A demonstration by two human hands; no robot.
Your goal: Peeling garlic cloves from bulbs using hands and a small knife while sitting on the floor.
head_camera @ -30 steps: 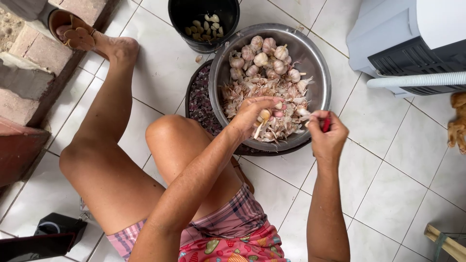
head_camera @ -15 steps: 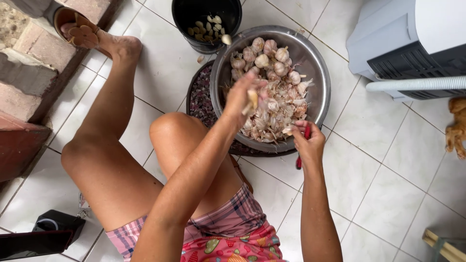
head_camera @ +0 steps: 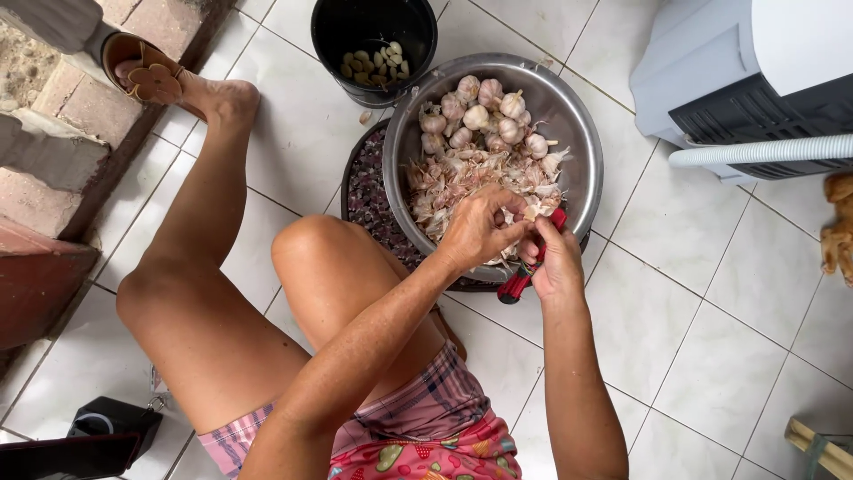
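1. A pale garlic clove [head_camera: 531,213] is pinched in the left hand [head_camera: 475,233] grip; a red-handled knife [head_camera: 524,271] is clasped in the right hand [head_camera: 553,262], over the bowl's [head_camera: 582,151] near rim.
2. Loose skins are heaped near; whole bulbs [head_camera: 484,116] remain far.
3. A few peeled cloves lie in the black bucket [head_camera: 330,27].
4. Judged well short of halfway.

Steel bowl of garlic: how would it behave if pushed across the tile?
The steel bowl probably slides easily: smooth rounded metal. It rests partly on a dark tray, so it may rock or tip. The loose garlic skins look light and would likely scatter.
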